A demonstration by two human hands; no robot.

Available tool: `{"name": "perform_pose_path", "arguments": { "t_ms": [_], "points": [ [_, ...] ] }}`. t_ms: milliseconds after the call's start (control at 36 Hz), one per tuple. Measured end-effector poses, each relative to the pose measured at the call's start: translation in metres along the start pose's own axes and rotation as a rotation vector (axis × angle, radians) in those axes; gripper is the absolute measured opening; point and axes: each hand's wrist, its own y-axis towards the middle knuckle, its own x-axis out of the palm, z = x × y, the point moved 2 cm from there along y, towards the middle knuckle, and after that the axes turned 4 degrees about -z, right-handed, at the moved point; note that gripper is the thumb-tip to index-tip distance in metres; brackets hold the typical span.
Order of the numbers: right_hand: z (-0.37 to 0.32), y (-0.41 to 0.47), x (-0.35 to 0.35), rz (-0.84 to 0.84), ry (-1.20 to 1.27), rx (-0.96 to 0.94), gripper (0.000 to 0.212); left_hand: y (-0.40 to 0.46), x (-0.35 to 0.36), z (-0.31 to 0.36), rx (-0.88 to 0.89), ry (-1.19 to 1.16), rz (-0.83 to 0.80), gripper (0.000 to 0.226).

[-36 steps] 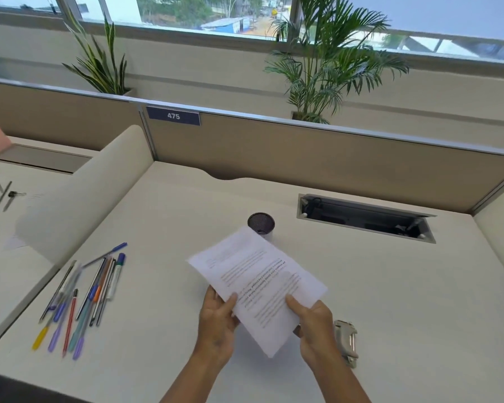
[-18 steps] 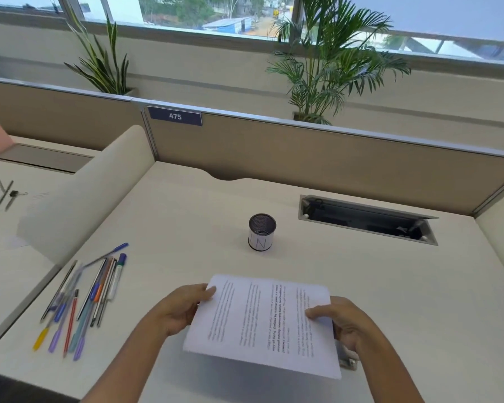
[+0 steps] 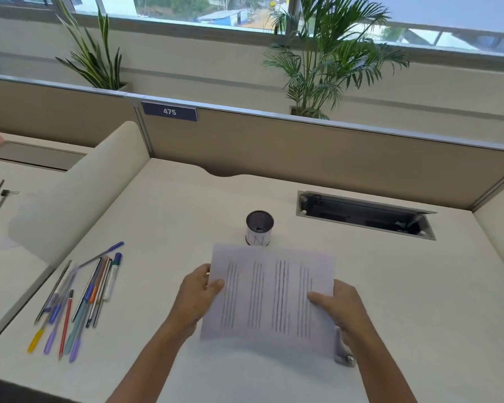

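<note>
One sheet (image 3: 271, 295) over cream desk (image 3: 172, 216), partition (image 3: 303, 146) behind

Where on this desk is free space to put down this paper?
The widest bare patch of desk lies right of the right hand, this side of the cable hatch. Another lies behind the pen cup, up to the partition. A narrower strip runs between the pens and the left hand. Crowded: the pens, and the stapler under the paper.

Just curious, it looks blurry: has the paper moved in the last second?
Yes. The paper turned from slanted to square-on and drew back, no longer covering part of the pen cup.
</note>
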Motion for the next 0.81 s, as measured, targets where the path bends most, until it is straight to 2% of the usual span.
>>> {"name": "perform_pose_path", "arguments": {
  "t_ms": [111,250,389,500,667,750,806],
  "points": [
    [0.002,-0.017,0.016,0.184,0.067,-0.205,0.017,-0.011,0.011,-0.005,0.137,-0.127,0.095,0.023],
    [0.031,-0.027,0.039,0.345,0.043,-0.314,0.013,-0.026,0.030,-0.028,0.239,-0.118,0.226,0.027],
    [0.068,-0.023,0.057,0.342,0.022,-0.249,0.019,-0.033,0.050,-0.055,0.208,-0.021,0.217,0.044],
    [0.062,-0.022,0.054,0.373,0.006,-0.291,0.016,-0.032,0.052,-0.044,0.267,0.011,0.234,0.053],
    [0.060,-0.022,0.055,0.400,0.044,-0.328,0.013,-0.031,0.052,-0.032,0.300,0.000,0.221,0.039],
    [0.077,-0.021,0.060,0.347,0.039,-0.223,0.007,-0.032,0.056,-0.050,0.205,0.011,0.198,0.033],
    [0.084,-0.022,0.061,0.329,0.048,-0.148,0.014,-0.031,0.056,-0.060,0.135,0.001,0.208,0.023]
  ]
}}
